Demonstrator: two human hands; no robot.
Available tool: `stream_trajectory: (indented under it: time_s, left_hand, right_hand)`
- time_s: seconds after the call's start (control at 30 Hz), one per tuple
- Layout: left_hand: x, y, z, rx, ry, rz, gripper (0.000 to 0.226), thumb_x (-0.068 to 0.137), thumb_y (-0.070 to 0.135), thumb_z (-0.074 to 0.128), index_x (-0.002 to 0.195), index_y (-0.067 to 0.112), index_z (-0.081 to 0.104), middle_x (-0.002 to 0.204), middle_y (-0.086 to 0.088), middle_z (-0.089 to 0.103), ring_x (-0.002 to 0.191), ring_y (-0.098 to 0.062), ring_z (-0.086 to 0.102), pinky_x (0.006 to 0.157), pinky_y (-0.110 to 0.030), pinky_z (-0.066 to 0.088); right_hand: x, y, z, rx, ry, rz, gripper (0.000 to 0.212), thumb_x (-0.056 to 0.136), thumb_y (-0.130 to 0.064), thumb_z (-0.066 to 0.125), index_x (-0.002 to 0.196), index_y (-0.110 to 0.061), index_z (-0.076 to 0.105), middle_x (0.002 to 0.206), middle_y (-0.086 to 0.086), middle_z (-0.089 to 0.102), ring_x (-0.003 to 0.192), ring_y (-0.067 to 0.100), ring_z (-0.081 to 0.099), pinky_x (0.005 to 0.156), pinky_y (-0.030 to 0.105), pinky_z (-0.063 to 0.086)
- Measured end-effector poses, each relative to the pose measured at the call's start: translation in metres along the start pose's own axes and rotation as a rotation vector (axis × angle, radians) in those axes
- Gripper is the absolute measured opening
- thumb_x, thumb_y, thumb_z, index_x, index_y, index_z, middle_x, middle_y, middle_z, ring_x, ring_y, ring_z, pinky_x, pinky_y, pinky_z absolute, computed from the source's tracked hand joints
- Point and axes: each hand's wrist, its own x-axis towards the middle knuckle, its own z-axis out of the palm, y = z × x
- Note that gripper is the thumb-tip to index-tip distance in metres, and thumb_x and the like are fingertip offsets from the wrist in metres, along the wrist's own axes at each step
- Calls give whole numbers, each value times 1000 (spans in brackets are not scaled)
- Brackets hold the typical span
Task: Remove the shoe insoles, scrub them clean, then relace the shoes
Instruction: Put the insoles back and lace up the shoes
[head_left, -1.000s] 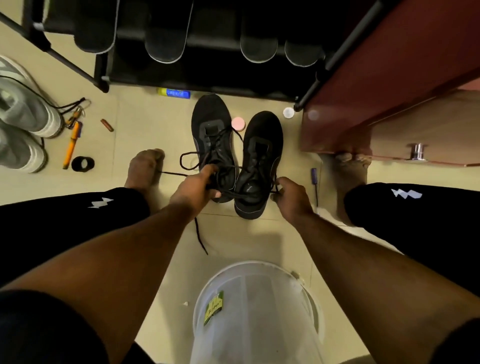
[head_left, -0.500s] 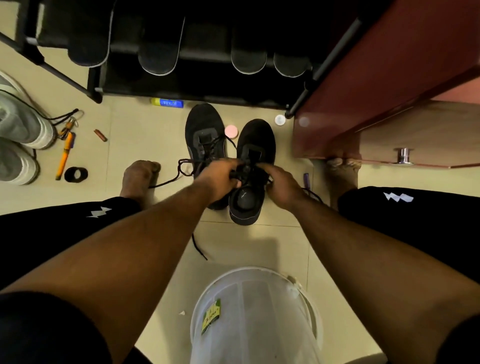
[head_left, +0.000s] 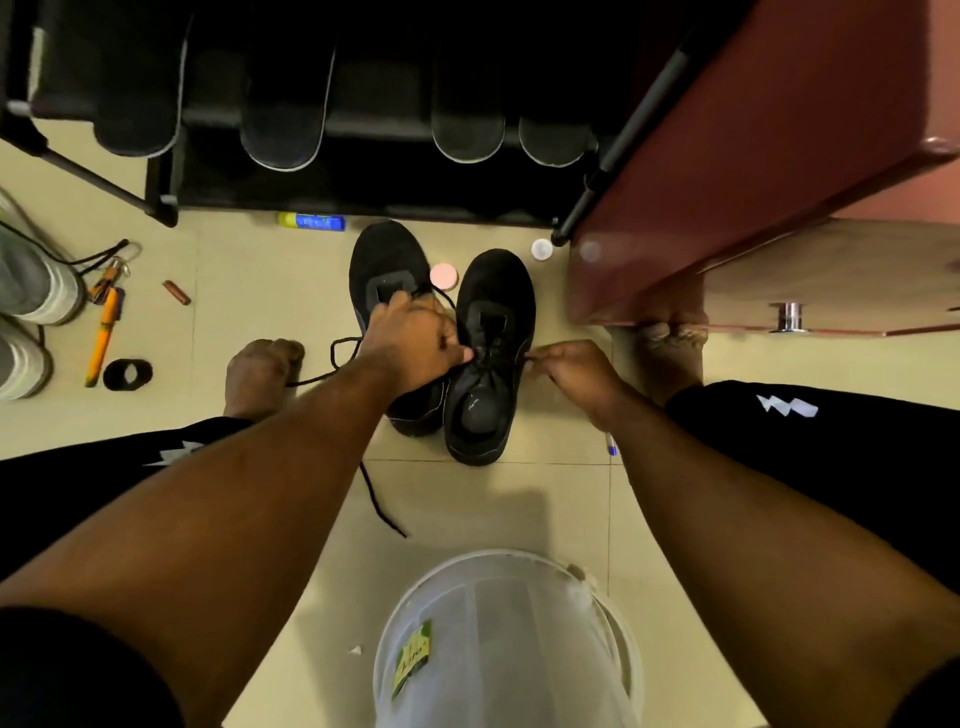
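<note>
Shoes: two black, matte, low-cut trainers stand side by side on the glossy cream floor tiles (head_left: 260, 270), toes pointing away from the viewer. The right shoe (head_left: 491, 358) shows a smooth dark insole in its heel opening and thin round black laces crossing its tongue. The left hand (head_left: 415, 345) reaches over the left shoe (head_left: 387, 260), hiding its middle; its grip is a pinch on the right shoe's lace at the eyelets. The right hand (head_left: 576, 371) has its fingers curled, its grip pinching the lace end on the outer side of the same shoe. A loose black lace (head_left: 343, 348) loops out from the left shoe across the tiles, and another strand trails toward the viewer.

Four dark, rounded insoles (head_left: 283, 140) with pale edges hang from a black metal-framed rack (head_left: 156, 202) beyond the shoes. A round pink lid (head_left: 444, 276) lies between the shoe toes, a white cap (head_left: 541, 249) near the rack's foot, and a yellow-and-blue tube (head_left: 311, 222) against the rack. A translucent white plastic bucket (head_left: 509, 649) with a green label sits nearest the viewer. Grey ribbed-sole trainers (head_left: 31, 291), an orange pen (head_left: 101, 332) and a black ring (head_left: 127, 374) lie at far left; a reddish wooden cabinet (head_left: 753, 171) stands at right.
</note>
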Motion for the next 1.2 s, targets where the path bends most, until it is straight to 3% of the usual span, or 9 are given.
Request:
stream_trajectory:
  time_s: [0.07, 0.17, 0.27, 0.33, 0.47, 0.6, 0.83, 1.1, 1.2]
  left_hand:
    - [2, 4, -7, -277, -23, 46, 33, 83, 48, 70, 60, 28, 58, 100, 22, 57, 113, -7, 41, 104, -43, 29]
    - [0, 20, -15, -1150, -87, -62, 27, 91, 27, 69, 68, 14, 62, 75, -4, 67, 78, -17, 66, 83, -37, 51]
    - [-12, 41, -1, -1735, -12, -301, 37, 102, 26, 52, 68, 18, 66, 47, 3, 51, 43, -11, 52, 63, -30, 57]
    - [-20, 41, 24, -1889, 30, -438, 43, 101, 34, 52, 62, 21, 64, 44, 5, 39, 38, -9, 40, 73, -38, 59]
    - [-27, 25, 46, -1958, 38, -511, 37, 83, 50, 63, 70, 16, 51, 47, 3, 33, 41, -10, 34, 70, -36, 56]
    - [-27, 28, 39, -1957, -5, -387, 16, 98, 22, 55, 88, 12, 62, 56, 2, 51, 45, -8, 47, 61, -27, 56]
    - [-27, 33, 53, -1866, 117, -506, 27, 105, 6, 38, 115, 5, 63, 79, -4, 64, 47, -5, 42, 47, -18, 41]
    - [-38, 13, 53, -1760, -27, -486, 26, 103, 6, 43, 117, 2, 64, 77, -8, 65, 46, -7, 39, 44, -19, 34]
    - [-35, 16, 49, -1482, -69, -371, 23, 101, -2, 42, 111, 8, 61, 81, -10, 68, 51, -9, 44, 48, -23, 37]
  right_hand:
    - [-2, -12, 6, 467, 18, 6, 23, 92, -3, 52, 77, -11, 67, 91, 14, 70, 67, 10, 59, 68, 17, 46]
    - [-1, -26, 19, 985, -13, 47, 25, 101, -17, 43, 78, -13, 53, 63, 5, 64, 60, 16, 63, 69, 27, 53]
    - [7, -33, 30, 1135, 41, 114, 26, 100, -25, 50, 74, -19, 47, 51, -4, 41, 47, 12, 41, 61, 29, 45]
    - [8, -35, 32, 1027, 44, 87, 28, 100, -23, 52, 72, -21, 45, 48, -6, 36, 44, 9, 32, 53, 26, 38]
    - [7, -28, 30, 898, 34, 100, 28, 97, -22, 58, 70, -21, 50, 47, -8, 38, 42, 7, 32, 48, 24, 38]
    - [8, -29, 23, 786, -16, 109, 23, 99, -21, 54, 77, -17, 57, 54, -5, 42, 46, 8, 34, 48, 24, 38]
    - [4, -25, 27, 451, -171, -18, 39, 97, 8, 40, 130, -8, 54, 83, 1, 58, 53, 5, 40, 49, 17, 40]
    - [1, -20, 15, 327, -274, -24, 29, 91, 10, 54, 99, -16, 43, 84, 16, 70, 48, 11, 47, 46, 24, 41]
    - [1, -22, 12, 226, -424, -40, 40, 84, 9, 66, 110, -16, 49, 82, 15, 69, 58, 17, 56, 54, 28, 49]
